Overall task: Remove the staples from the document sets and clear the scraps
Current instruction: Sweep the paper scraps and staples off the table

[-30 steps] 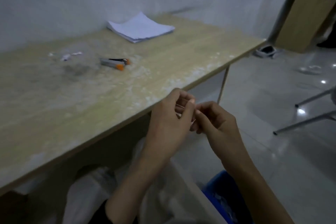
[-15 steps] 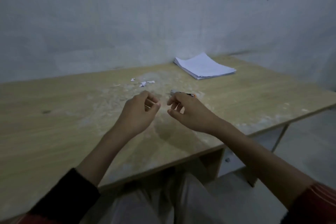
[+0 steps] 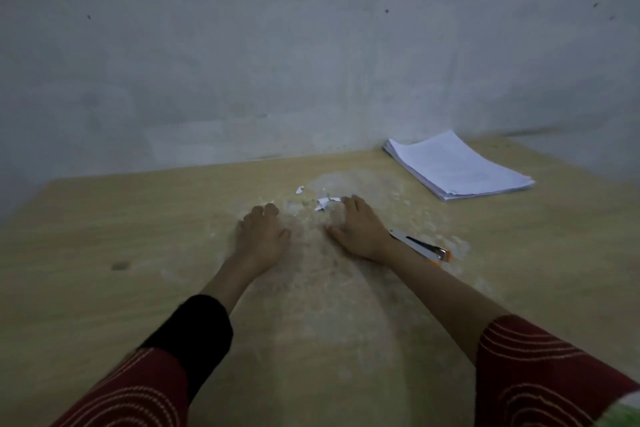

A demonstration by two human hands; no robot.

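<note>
Both my hands lie palm down on the wooden table (image 3: 138, 253), side by side. My left hand (image 3: 261, 234) rests with its fingertips bent onto the tabletop beside a tiny white fleck. My right hand (image 3: 358, 229) reaches forward, and its fingertips touch the torn white paper scraps (image 3: 325, 203). Another small scrap (image 3: 299, 189) lies a little farther back. The stack of white documents (image 3: 457, 168) sits at the back right, apart from both hands. A metal staple tool with an orange tip (image 3: 422, 249) lies just right of my right wrist.
A grey wall (image 3: 277, 62) runs close behind the table's far edge. A pale, dusty worn patch (image 3: 346, 191) spreads over the wood around the scraps and the tool. A small dark spot (image 3: 120, 266) marks the table on the left.
Both hands came up from beside the table near my lap, moved forward over the tabletop and dropped flat onto it by the scraps. The view swung from the table's side to its front.
</note>
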